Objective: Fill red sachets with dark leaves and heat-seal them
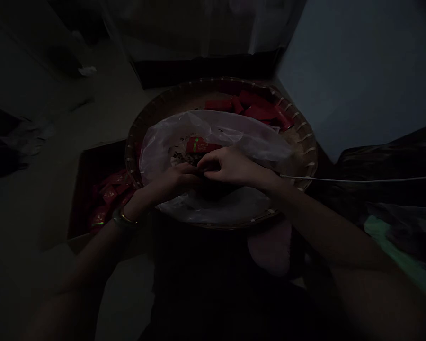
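Both hands meet over a sheet of clear plastic point(199, 122) spread in a round woven tray point(298, 142). My left hand point(182, 176) is closed, its fingertips close against the other hand. The fingers of my right hand point(230, 166) are bent and pinched together. What they hold between them is hidden in the dark. Just beyond the fingers lies a red packet point(197, 144) with a small green mark and gold print. Small dark loose bits point(180, 156) are scattered on the plastic beside it.
More red packets point(259, 106) lie along the tray's far right side. A dark box point(87, 166) with several red packets point(110, 194) stands on the floor at left. A white cord point(358, 181) runs from the right to the tray. A pale panel point(369, 66) rises at right.
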`<state>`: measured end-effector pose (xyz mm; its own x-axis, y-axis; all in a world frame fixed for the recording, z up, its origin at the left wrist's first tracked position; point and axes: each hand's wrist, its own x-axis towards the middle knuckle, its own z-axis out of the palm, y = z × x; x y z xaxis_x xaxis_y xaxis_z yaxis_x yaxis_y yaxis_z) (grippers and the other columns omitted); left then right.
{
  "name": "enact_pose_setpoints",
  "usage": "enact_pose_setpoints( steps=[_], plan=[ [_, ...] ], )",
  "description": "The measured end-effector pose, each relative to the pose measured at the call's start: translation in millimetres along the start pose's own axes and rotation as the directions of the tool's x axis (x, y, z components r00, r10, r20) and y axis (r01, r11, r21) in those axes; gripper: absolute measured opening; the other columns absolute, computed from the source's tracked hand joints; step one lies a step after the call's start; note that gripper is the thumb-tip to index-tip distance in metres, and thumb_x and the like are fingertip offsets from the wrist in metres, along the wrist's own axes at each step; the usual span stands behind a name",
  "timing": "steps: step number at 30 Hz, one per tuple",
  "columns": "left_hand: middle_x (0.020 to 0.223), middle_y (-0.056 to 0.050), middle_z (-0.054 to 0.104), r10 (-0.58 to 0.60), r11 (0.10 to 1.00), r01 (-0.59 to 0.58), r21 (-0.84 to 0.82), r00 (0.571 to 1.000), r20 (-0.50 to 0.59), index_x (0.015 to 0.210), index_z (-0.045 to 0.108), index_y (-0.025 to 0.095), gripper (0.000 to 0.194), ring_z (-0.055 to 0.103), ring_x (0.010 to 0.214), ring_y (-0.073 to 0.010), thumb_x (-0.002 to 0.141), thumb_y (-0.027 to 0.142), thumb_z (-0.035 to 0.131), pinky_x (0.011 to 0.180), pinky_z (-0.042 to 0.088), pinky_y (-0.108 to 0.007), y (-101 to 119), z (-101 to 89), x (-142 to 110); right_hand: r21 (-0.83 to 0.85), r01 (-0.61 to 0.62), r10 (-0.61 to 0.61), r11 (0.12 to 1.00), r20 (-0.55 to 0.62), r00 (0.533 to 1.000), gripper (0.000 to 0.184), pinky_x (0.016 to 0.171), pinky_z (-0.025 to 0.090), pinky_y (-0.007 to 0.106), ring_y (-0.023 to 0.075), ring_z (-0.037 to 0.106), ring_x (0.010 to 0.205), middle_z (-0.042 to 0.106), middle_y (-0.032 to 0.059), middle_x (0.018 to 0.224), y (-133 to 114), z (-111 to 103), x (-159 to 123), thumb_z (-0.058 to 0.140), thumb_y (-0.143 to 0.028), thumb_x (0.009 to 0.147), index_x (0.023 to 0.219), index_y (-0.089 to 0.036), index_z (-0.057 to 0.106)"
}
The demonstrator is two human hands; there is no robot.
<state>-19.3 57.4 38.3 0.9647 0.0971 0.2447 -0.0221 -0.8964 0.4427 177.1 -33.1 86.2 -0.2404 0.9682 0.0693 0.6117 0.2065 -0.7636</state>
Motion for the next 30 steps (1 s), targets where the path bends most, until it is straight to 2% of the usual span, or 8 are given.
enact_pose_setpoints(
  steps=[4,11,13,16,18,22,25,30],
  plan=[
    [0.114,-0.012,0.065,-0.004,1.000,0.004,0.012,1.000,0.000,0.100,0.069,0.018,0.022,0.062,0.101,-0.0204,0.091,0.019,0.050,0.086,0.051,-0.036,-3,0.4,-3,0.019,-0.007,0.008,1.000,-0.065,0.998,0.029,0.081,0.049,0.028,0.0164,0.065,0.089,0.071,0.0037,0.099,5,-1,-4,0.055,-0.010,0.079,0.102,-0.018,0.071],
    [0.107,-0.010,0.067,0.004,1.000,-0.003,0.007,0.995,-0.100,0.099,0.068,0.019,0.019,0.063,0.096,-0.0186,0.091,0.023,0.051,0.083,0.051,-0.031,-1,3.4,-1,-0.179,0.070,-0.075,0.981,-0.019,0.997,0.022,0.084,0.048,0.032,0.0193,0.063,0.092,0.068,0.0063,0.102,29,9,-11,0.070,-0.017,0.074,0.096,-0.019,0.072],
    [0.109,-0.010,0.066,-0.073,0.997,0.063,-0.053,0.975,-0.211,0.105,0.066,0.019,0.019,0.062,0.098,-0.0186,0.087,0.023,0.058,0.085,0.051,-0.032,-1,9.7,2,-0.149,0.021,-0.035,0.989,-0.093,0.995,0.015,0.080,0.048,0.030,0.0174,0.064,0.086,0.070,0.0047,0.094,35,12,-12,0.065,-0.015,0.078,0.090,-0.018,0.073],
    [0.121,-0.013,0.062,-0.316,0.935,0.233,-0.268,0.889,-0.330,0.128,0.052,0.018,0.056,0.061,0.105,-0.0214,0.076,0.026,0.071,0.089,0.050,-0.035,-3,21.4,8,-0.065,-0.053,0.038,0.996,-0.227,0.973,0.011,0.077,0.047,0.028,0.0166,0.065,0.080,0.072,0.0030,0.086,40,10,-13,0.063,-0.017,0.079,0.086,-0.018,0.073],
    [0.122,-0.013,0.063,-0.472,0.830,0.337,-0.445,0.849,-0.236,0.130,0.051,0.016,0.064,0.062,0.105,-0.0232,0.071,0.029,0.074,0.089,0.051,-0.035,-4,27.4,12,-0.018,-0.078,0.070,0.997,-0.275,0.959,0.010,0.075,0.047,0.028,0.0165,0.065,0.078,0.072,0.0023,0.083,41,6,-15,0.065,-0.019,0.078,0.084,-0.018,0.073],
    [0.093,-0.007,0.074,-0.663,0.537,0.522,-0.663,0.747,0.052,0.101,0.070,0.011,0.041,0.067,0.086,-0.0234,0.069,0.037,0.074,0.074,0.054,-0.031,-1,32.7,20,0.073,-0.130,0.147,0.989,-0.324,0.935,0.016,0.072,0.047,0.028,0.0162,0.064,0.076,0.071,0.0026,0.083,45,7,-17,0.067,-0.024,0.076,0.090,-0.017,0.071],
    [0.081,-0.005,0.074,-0.700,0.407,0.542,-0.735,0.703,0.131,0.092,0.073,0.011,0.038,0.067,0.076,-0.0210,0.065,0.039,0.076,0.066,0.053,-0.027,4,34.2,26,0.125,-0.162,0.193,0.979,-0.306,0.932,0.033,0.068,0.046,0.027,0.0158,0.063,0.075,0.071,0.0033,0.085,53,15,-15,0.072,-0.030,0.071,0.101,-0.017,0.069],
    [0.083,-0.005,0.074,-0.690,0.303,0.533,-0.790,0.695,0.204,0.095,0.071,0.011,0.040,0.067,0.076,-0.0181,0.064,0.035,0.078,0.067,0.052,-0.025,11,38.0,32,0.197,-0.160,0.212,0.967,-0.283,0.935,0.020,0.060,0.040,0.025,0.0139,0.058,0.064,0.068,0.0013,0.068,66,25,-11,0.069,-0.035,0.073,0.075,-0.015,0.073]
  ],
)
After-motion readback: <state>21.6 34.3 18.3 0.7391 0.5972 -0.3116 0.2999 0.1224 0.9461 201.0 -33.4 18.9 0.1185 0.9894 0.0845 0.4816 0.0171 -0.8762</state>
